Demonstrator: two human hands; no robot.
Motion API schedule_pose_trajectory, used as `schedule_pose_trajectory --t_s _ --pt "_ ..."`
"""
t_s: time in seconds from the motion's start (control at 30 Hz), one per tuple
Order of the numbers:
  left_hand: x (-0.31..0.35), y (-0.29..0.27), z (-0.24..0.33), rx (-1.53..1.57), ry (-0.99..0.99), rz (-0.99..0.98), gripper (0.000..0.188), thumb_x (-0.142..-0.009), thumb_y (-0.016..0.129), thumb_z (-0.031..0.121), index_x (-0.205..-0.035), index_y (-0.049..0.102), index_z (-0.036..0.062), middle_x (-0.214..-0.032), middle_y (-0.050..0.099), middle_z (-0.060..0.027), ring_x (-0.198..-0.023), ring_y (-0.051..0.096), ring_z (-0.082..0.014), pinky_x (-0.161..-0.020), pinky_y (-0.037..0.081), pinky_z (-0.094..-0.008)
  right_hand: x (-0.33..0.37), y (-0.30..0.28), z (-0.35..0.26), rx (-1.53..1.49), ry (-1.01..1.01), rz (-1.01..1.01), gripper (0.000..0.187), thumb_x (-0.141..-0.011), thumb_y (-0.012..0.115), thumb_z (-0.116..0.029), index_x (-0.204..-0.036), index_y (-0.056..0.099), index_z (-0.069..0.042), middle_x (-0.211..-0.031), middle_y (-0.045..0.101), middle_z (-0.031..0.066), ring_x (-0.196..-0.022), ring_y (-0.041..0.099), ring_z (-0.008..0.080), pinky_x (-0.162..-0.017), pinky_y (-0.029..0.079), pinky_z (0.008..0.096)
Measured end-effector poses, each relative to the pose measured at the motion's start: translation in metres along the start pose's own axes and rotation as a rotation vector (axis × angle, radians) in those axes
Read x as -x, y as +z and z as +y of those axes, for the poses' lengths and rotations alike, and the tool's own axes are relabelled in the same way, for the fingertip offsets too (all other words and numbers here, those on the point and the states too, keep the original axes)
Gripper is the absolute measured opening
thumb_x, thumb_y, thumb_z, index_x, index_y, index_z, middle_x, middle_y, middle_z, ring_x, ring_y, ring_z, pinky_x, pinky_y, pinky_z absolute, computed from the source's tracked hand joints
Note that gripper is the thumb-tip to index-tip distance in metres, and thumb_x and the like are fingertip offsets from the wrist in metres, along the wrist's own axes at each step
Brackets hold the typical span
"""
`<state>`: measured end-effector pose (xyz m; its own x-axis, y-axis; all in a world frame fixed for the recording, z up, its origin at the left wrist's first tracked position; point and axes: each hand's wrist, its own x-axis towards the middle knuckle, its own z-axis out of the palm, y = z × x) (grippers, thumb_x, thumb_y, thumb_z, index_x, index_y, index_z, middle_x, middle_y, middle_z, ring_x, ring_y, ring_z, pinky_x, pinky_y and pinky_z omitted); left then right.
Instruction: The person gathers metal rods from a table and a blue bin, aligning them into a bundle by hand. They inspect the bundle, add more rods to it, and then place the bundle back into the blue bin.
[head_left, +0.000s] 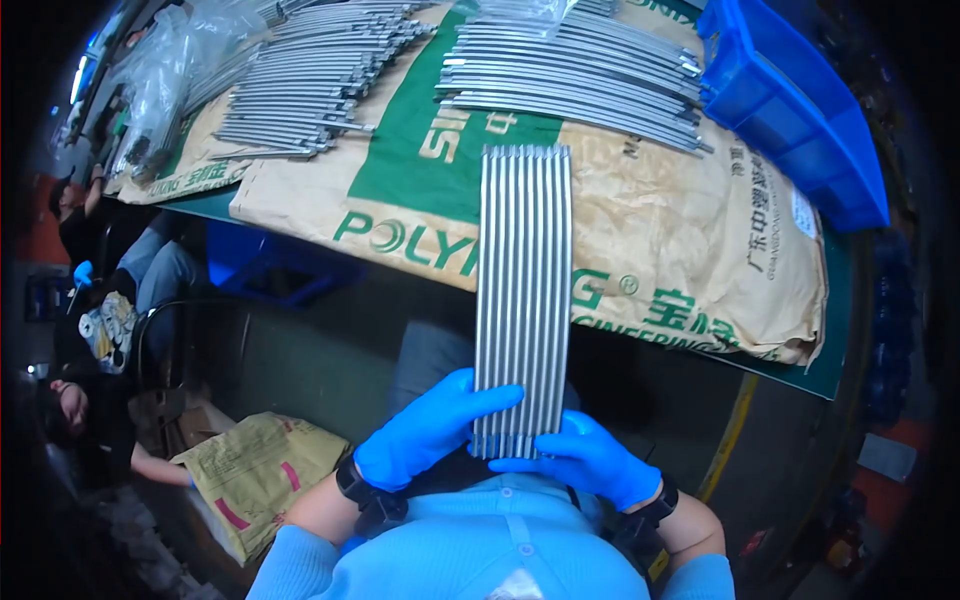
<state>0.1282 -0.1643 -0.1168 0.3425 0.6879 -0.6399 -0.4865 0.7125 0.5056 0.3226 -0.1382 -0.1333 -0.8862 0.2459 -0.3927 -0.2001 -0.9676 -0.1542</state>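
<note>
A flat row of several long grey metal rods [524,290] runs from my chest up onto the tan paper sack [680,250] on the table. Both hands wear blue gloves. My left hand [425,430] grips the near end of the row from the left, fingers laid across the rods. My right hand [590,462] holds the same end from the right and below. The far ends of the rods line up evenly on the sack.
Two more piles of grey rods [590,75] [310,85] lie further back on sacks. A blue plastic bin [790,100] stands at the right rear. Clear plastic bags [165,70] lie at the left rear. Another person [90,300] sits at the left, near a yellow sack [260,470].
</note>
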Motion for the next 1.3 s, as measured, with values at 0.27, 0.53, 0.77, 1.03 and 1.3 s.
schedule_pose_trajectory --t_s 0.27,0.53,0.77,1.03,1.3 --pt "0.004 -0.022 0.000 0.289 0.121 -0.082 0.048 -0.095 0.040 0.036 -0.127 0.043 0.0001 -0.119 0.056 -0.0135 -0.103 0.057 -0.0210 -0.096 0.040 -0.0364 -0.004 0.015 -0.003 0.234 -0.043 0.114 0.052 -0.085 0.057 -0.012 -0.128 0.035 0.009 -0.123 0.048 0.0245 -0.113 0.051 0.0369 -0.093 0.046 0.0443" --pt "0.002 -0.007 -0.003 0.242 0.087 -0.003 0.045 -0.094 0.045 0.031 -0.125 0.045 0.0000 -0.118 0.056 -0.0134 -0.103 0.057 -0.0211 -0.093 0.043 -0.0362 -0.006 0.021 0.005 0.339 -0.084 0.295 0.045 -0.083 0.057 -0.005 -0.124 0.040 0.007 -0.115 0.054 0.0212 -0.105 0.056 0.0316 -0.087 0.051 0.0389" --pt "0.009 0.005 -0.007 0.023 0.144 0.019 0.038 -0.086 0.059 0.015 -0.119 0.049 -0.0003 -0.106 0.061 -0.0106 -0.092 0.061 -0.0167 -0.082 0.049 -0.0289 -0.004 0.024 0.009 0.340 -0.127 0.330 0.040 -0.084 0.056 -0.003 -0.122 0.044 0.005 -0.112 0.056 0.0170 -0.100 0.059 0.0255 -0.083 0.054 0.0352" --pt "0.008 0.005 -0.015 0.006 0.154 0.105 0.034 -0.082 0.062 0.009 -0.113 0.053 -0.0008 -0.102 0.063 -0.0106 -0.087 0.063 -0.0157 -0.078 0.052 -0.0285 -0.006 0.024 0.013 0.431 -0.150 0.343 0.037 -0.085 0.055 -0.004 -0.120 0.047 0.004 -0.111 0.057 0.0161 -0.099 0.060 0.0238 -0.083 0.053 0.0353" --pt "0.011 -0.001 -0.011 0.076 0.125 0.017 0.035 -0.083 0.062 0.011 -0.114 0.053 -0.0016 -0.104 0.063 -0.0122 -0.091 0.063 -0.0176 -0.082 0.051 -0.0305 0.001 0.017 0.008 0.210 -0.143 0.159 0.039 -0.087 0.053 -0.005 -0.123 0.043 0.005 -0.116 0.055 0.0164 -0.105 0.057 0.0256 -0.090 0.049 0.0405"
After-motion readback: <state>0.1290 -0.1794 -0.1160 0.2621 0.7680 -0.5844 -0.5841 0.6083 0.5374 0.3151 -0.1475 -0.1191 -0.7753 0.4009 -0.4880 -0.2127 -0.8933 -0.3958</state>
